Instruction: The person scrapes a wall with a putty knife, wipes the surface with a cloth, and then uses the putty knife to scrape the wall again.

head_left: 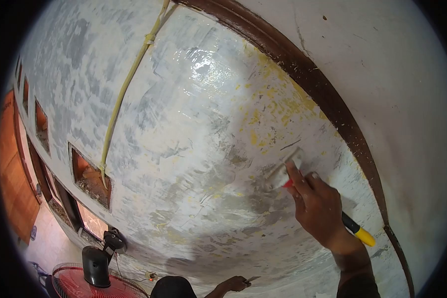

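My right hand (319,204) is closed round a putty knife (358,229) with a black and yellow handle. Its wide, pale-smeared blade lies against the patchy wall (184,129), and a bit of red shows beside my fingers. White and grey filler covers much of this wall, with yellow flecks near the blade and a wet, shiny patch higher up. My left hand is out of view. At the bottom edge, a smaller hand (235,283), apparently a co-worker's, grips a thin flat tool beside a dark rounded shape (173,288).
Brown trim (328,94) borders the wall along the pale surface at right. A yellowish conduit (126,82) runs down to a rough opening (90,176). A red and black fan (97,270) stands at lower left, near an orange-brown door (17,169).
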{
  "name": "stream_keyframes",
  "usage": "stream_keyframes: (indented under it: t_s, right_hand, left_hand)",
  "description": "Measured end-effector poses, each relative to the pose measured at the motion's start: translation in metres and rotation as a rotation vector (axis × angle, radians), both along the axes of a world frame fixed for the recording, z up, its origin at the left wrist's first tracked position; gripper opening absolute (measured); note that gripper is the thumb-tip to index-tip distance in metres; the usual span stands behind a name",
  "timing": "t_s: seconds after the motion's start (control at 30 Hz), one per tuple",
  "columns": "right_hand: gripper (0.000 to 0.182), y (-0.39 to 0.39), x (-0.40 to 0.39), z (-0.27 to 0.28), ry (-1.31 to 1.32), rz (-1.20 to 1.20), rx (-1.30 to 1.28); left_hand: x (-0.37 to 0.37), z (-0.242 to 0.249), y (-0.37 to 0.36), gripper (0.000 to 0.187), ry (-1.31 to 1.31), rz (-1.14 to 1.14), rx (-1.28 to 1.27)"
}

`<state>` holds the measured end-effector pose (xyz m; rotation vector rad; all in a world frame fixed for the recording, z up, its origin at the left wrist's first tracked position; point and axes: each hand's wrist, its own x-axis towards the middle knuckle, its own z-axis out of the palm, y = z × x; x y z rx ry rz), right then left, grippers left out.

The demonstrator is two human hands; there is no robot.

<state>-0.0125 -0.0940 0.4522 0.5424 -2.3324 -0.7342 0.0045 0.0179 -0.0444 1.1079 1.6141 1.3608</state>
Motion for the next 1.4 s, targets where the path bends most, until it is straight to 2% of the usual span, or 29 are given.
stream_keyframes:
  t_s: [0.17,0.2,0.27,0.4,0.47,0.57,0.7,0.9,1.13,1.2,1.23,1.3,1.33,1.4]
  right_hand:
    - [0.052,-0.052,-0.006,0.023,-0.035,-0.11,0.137]
    - [0.054,-0.054,-0.006,0.024,-0.03,-0.121,0.157]
    - [0.054,-0.046,-0.003,0.024,-0.027,-0.113,0.142]
    - [0.055,-0.044,-0.009,0.02,0.025,-0.075,0.127]
    - [0.055,-0.055,-0.014,0.025,0.019,-0.067,0.145]
    - [0.055,-0.052,-0.004,0.03,-0.009,-0.087,0.139]
    - [0.048,-0.054,0.0,0.034,-0.068,-0.169,0.174]
    - [0.051,-0.052,0.006,0.035,-0.086,-0.179,0.175]
    - [0.05,-0.055,-0.004,0.039,-0.051,-0.085,0.169]
    - [0.05,-0.055,0.003,0.04,-0.074,-0.159,0.187]
    - [0.05,-0.057,-0.001,0.039,-0.07,-0.147,0.194]
    - [0.051,-0.056,-0.007,0.033,-0.037,-0.089,0.172]
    - [0.051,-0.054,-0.005,0.035,-0.037,-0.098,0.172]
    - [0.052,-0.054,-0.002,0.038,-0.089,-0.104,0.118]
  left_hand:
    - [-0.004,0.004,0.001,0.054,0.026,0.009,0.0]
    - [-0.005,0.017,-0.008,0.054,0.026,0.001,-0.004]
    - [-0.008,0.047,-0.028,0.057,0.072,-0.081,-0.176]
    - [-0.007,0.037,-0.02,0.057,0.029,-0.117,-0.166]
    - [-0.001,0.03,-0.016,0.056,0.095,-0.027,-0.076]
    - [-0.001,0.027,-0.018,0.055,0.111,-0.006,-0.07]
    - [-0.009,0.034,-0.018,0.058,-0.03,-0.035,-0.094]
    - [0.004,0.019,-0.011,0.056,0.112,-0.011,-0.1]
    - [0.003,0.031,-0.017,0.054,0.073,-0.082,-0.157]
    - [0.0,0.016,-0.009,0.053,0.152,-0.027,-0.086]
    - [-0.006,0.023,-0.012,0.053,0.154,-0.014,-0.08]
    - [0.003,0.035,-0.018,0.053,-0.042,-0.073,-0.154]
    - [0.007,0.032,-0.014,0.053,-0.041,-0.083,-0.154]
    - [0.014,0.021,-0.016,0.053,0.047,0.027,-0.072]
